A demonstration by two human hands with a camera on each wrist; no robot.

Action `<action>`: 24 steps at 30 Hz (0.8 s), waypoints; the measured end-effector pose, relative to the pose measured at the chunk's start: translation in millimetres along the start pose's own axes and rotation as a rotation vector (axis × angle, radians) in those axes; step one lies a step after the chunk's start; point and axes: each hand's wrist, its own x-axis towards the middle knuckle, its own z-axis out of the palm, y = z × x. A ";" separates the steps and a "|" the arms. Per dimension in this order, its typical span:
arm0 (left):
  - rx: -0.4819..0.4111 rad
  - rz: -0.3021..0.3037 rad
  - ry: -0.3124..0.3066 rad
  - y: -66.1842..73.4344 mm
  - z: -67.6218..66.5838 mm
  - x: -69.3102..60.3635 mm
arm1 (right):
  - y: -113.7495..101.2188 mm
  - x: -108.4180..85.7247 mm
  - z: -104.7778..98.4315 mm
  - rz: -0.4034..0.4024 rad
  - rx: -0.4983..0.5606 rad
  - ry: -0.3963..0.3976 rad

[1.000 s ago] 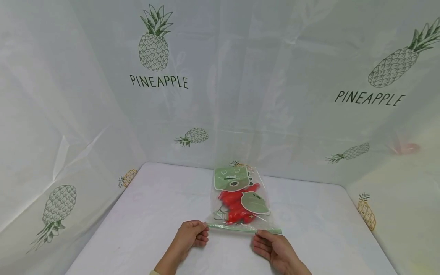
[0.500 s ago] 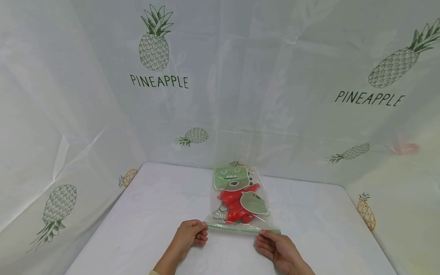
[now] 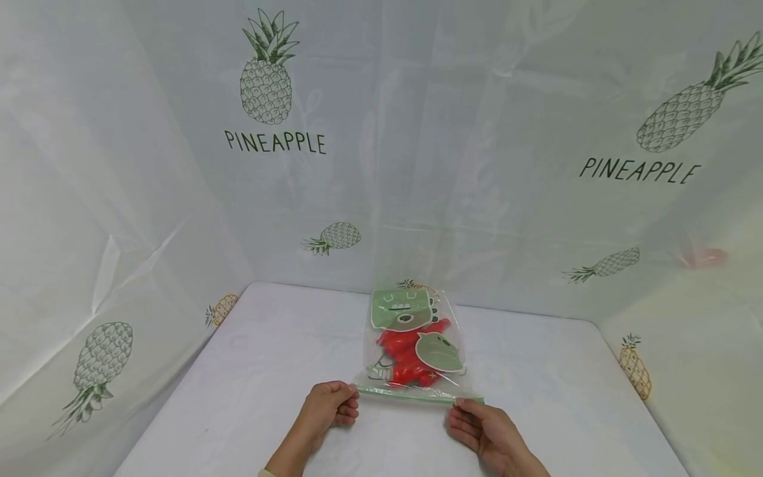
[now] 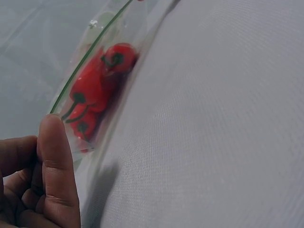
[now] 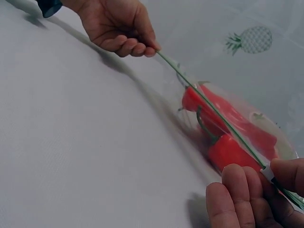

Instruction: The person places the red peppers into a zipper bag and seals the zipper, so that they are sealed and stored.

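Observation:
A clear zip bag [image 3: 411, 392] with green cartoon prints lies on the table, its green zip edge towards me. Several red peppers [image 5: 232, 152] with green stems show through the plastic. My left hand [image 3: 324, 411] pinches the left end of the zip edge between thumb and index finger. Near the right end, my right hand [image 3: 485, 430] pinches a small white slider [image 5: 267, 173] on the green zip, its other fingers loosely curled below. Behind the slider the zip strips look spread apart in the right wrist view.
A white cloth covers the table [image 3: 268, 351]. Pale sheeting [image 3: 417, 165] with pineapple prints hangs behind and at both sides. The bag's far end lies close to the back sheet.
My right hand has slid a little to the right along the zip edge, nearer its right end. The left hand keeps its pinch, and the bag has shifted very slightly left.

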 end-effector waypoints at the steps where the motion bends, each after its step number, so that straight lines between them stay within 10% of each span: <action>1: 0.000 -0.001 0.001 0.0 -0.2 -0.1 | -0.2 -0.1 -0.1 0.000 0.000 0.000; 24: -0.024 -0.003 0.015 1.4 -5.5 -0.2 | -4.5 -5.3 -15.2 0.005 0.047 0.034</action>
